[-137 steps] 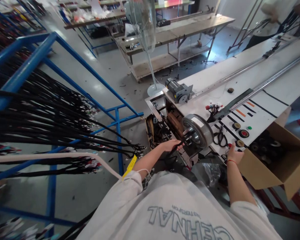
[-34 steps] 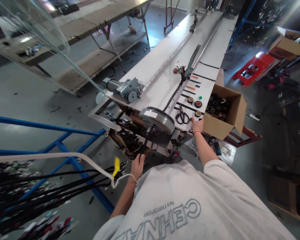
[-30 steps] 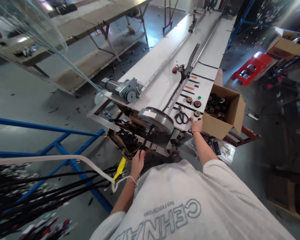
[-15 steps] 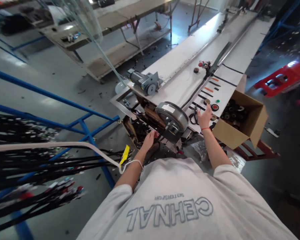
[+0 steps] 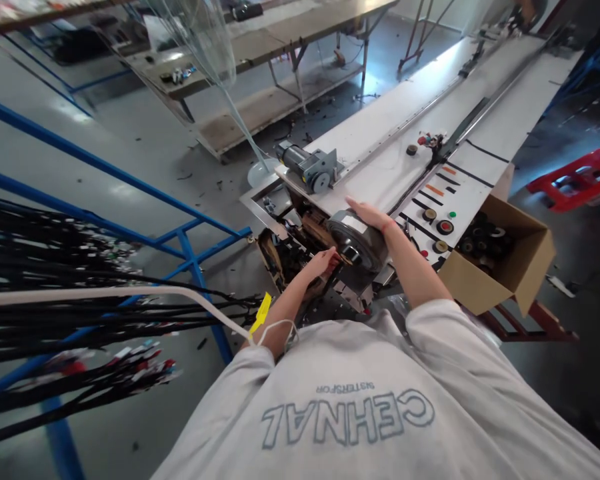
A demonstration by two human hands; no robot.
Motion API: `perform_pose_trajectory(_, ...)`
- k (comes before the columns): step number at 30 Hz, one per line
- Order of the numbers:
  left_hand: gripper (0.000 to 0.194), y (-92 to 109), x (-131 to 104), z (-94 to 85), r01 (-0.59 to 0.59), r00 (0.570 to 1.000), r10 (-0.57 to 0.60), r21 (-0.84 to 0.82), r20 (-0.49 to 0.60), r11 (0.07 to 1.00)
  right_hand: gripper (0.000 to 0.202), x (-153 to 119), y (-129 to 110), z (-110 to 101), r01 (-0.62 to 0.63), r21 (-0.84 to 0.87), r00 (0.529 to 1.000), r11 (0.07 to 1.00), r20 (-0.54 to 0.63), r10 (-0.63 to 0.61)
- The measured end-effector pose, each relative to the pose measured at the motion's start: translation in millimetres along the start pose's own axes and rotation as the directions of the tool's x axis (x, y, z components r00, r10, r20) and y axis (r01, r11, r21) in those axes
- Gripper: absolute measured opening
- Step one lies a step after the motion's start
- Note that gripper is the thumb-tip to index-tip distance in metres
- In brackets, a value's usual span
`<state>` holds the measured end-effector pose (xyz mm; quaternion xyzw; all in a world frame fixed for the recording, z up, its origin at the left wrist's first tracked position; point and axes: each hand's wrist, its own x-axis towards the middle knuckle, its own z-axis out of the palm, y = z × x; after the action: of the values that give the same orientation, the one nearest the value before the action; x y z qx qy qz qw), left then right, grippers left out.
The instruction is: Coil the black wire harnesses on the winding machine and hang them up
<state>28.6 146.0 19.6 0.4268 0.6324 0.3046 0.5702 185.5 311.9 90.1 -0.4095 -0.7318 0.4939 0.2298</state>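
Observation:
My right hand [image 5: 370, 215] lies flat over the top of a dark grey wheel [image 5: 380, 250], which is mounted at the near end of a long white table [image 5: 360, 137]. Its fingers are stretched out toward the far side of the rim. Beside the hub, at the wheel's left, my left hand [image 5: 326, 263] is closed in a pinch. What its fingertips hold, if anything, is too small to make out. A grey motor [image 5: 300, 160] with a pulley stands on the table beyond the wheel.
Tape rolls [image 5: 445, 227] and black and orange strips [image 5: 435, 190] sit on the table's right side. A cardboard box [image 5: 533, 267] of dark rolls adjoins it. At left, a blue frame [image 5: 130, 180] carries black cable bundles [image 5: 105, 327]. A red plastic object [image 5: 575, 177] is at far right.
My right hand has moved left from beside the tape rolls onto the wheel. My left hand has shifted right and up, closer to the hub. The view has turned slightly.

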Motion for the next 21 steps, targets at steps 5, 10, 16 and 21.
perform_pose_trajectory(5, 0.039, 35, -7, 14.4, -0.191, 0.976, 0.208, 0.744, 0.071, 0.641, 0.045, -91, 55, -21, -0.359, -0.298, 0.895, 0.884, -0.378, 0.236)
perform_pose_trajectory(10, 0.041, 57, 1, -30.1, -0.118, 0.971, 0.238, 0.796, -0.034, 0.593, 0.034, -143, 85, -37, -0.726, -0.368, 0.685, 0.582, -0.468, 0.559)
perform_pose_trajectory(16, 0.039, 54, 15, -69.8, -0.164, 0.974, 0.226, 0.622, -0.022, 0.765, 0.039, -214, 33, -11, -0.3, 0.44, 0.954, 0.847, 0.111, 0.28)
perform_pose_trajectory(21, 0.053, 62, 7, -58.3, -0.088, 0.992, 0.127, 0.597, -0.024, 0.797, 0.077, -174, -23, 72, -0.626, 0.567, 0.659, 0.535, 0.751, -0.026)
